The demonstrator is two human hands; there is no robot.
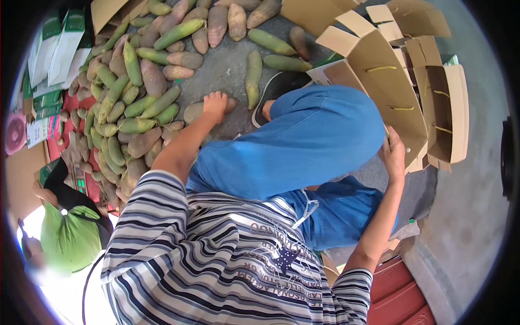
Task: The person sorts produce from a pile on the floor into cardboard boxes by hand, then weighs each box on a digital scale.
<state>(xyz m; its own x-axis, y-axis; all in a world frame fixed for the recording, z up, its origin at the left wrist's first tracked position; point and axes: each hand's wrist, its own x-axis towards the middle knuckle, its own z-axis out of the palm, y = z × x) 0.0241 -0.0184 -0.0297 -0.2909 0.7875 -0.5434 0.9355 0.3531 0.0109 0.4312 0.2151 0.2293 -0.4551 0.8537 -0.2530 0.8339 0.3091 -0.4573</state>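
Note:
On the dark floor mat my left hand point(215, 105) closes over a brownish, elongated root vegetable point(193, 112), whose two ends show on either side of the fingers. Beside it spreads a large heap of similar roots point(154, 77), some pinkish-brown, others green like radishes point(253, 80). My right hand point(394, 151), past my bent knee, grips the near edge of an open cardboard box point(387, 70) with a yellow cord handle. Part of its fingers is hidden against the box and the knee.
More open cardboard boxes point(447, 114) stand at the right. White-and-green cartons point(65, 49) are stacked at the far left. A person in a green top point(73, 238) sits at lower left, near a scale with a lit green display point(81, 186). Red slats point(398, 292) show at lower right.

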